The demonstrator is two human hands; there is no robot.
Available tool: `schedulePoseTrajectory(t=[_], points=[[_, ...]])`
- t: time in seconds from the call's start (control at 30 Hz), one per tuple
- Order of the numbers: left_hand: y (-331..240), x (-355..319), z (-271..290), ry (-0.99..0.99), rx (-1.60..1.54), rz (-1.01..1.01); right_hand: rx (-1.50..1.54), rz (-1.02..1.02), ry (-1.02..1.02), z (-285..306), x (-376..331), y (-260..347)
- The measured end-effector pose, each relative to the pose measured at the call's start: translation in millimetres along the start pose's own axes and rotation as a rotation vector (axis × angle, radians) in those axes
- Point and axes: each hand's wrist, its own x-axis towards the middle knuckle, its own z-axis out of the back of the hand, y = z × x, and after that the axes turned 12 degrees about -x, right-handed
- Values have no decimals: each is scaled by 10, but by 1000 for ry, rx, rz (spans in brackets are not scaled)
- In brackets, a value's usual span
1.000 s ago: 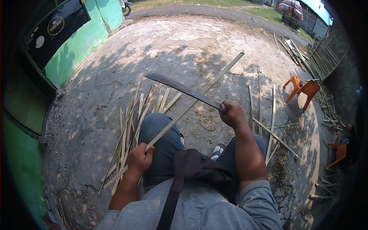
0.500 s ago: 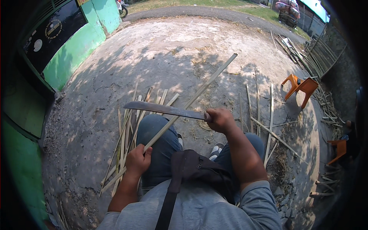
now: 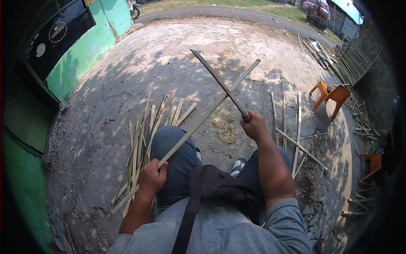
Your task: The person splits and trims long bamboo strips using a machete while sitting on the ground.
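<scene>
A long pale bamboo strip (image 3: 202,120) slants from my left side up across my left knee to the far right. My left hand (image 3: 152,177) is closed round its lower part, thumb on top. In my right hand (image 3: 254,125) is the short handle of a machete (image 3: 216,78), held above my right knee. The long dark blade points up and to the left and crosses the strip near its upper part; whether it touches the strip I cannot tell. Beside my left leg lies a bundle of split bamboo strips (image 3: 135,153).
More bamboo strips (image 3: 299,122) lie on the concrete to my right. An orange plastic stool (image 3: 337,98) stands farther right, near a bamboo pile (image 3: 323,59) along the wall. Shavings (image 3: 225,129) lie in front of my feet. A green wall (image 3: 72,70) runs on the left.
The machete has swung from lying nearly level over my left knee to pointing up and away. My right hand has moved right, toward the strip's far end. The left hand and strip stay put.
</scene>
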Motion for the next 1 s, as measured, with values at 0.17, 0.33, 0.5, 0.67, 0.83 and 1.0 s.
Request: schedulePoseTrajectory(t=[0.17,0.33,0.5,0.67,0.83,1.0], points=[[42,-11,-43,-26,13,-13,-30,58,-1,-38,-20,91],[42,-21,-59,-37,24,-12,-189,231,47,-100,-78,241],[25,-23,-46,-36,24,-7,-221,369,3,-100,-100,311],[15,-7,-30,-27,-21,-30,-257,385,-44,-34,-41,210],[-4,-12,-22,-35,-29,-19,-219,218,-28,-3,6,112],[3,-16,-34,-39,-20,-19,-172,163,4,-54,-29,127]])
